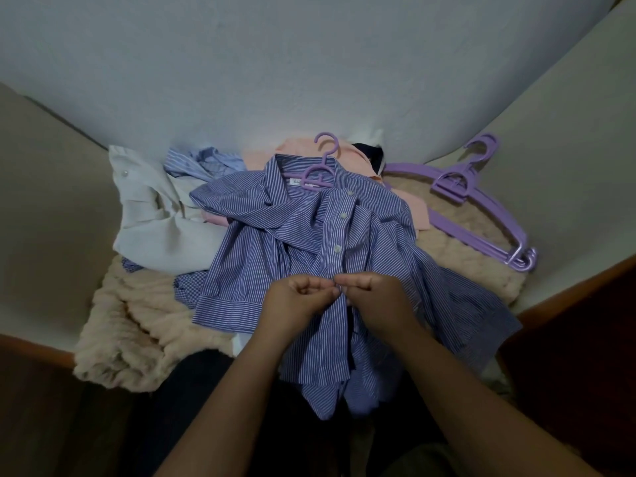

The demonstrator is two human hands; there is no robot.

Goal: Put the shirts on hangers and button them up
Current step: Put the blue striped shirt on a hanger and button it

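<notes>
Both forearms come up from the bottom edge and meet over the shirt front. My left hand point(297, 297) and right hand point(373, 294) have curled fingers, and each grip pinches the placket of the blue striped shirt point(309, 242) at one spot just below the lowest fastened button; I cannot tell whether a button sits between the fingertips, as they hide it. I see the shirt as blue-violet with fine white stripes, spread face up on a fluffy cream blanket point(137, 339), its hem trailing toward me and its sleeves thrown out to either side, the left cuff folded flat. Four pale buttons point(337, 248) run down the placket above my hands and look done up. At the collar a small white label shows, but its writing is too small to read. A purple hanger point(318, 173) sits inside the collar, its hook poking out past the neckline.

Left of the shirt lies a crumpled white shirt point(155, 215), and beyond that a light blue shirt point(203, 161). Behind the collar I make out a peach shirt point(275, 151) and a scrap of dark cloth. To the right, a stack of purple hangers point(481, 208) rests on the blanket, well apart from my hands. A pale wall point(309, 63) rises behind it all.
</notes>
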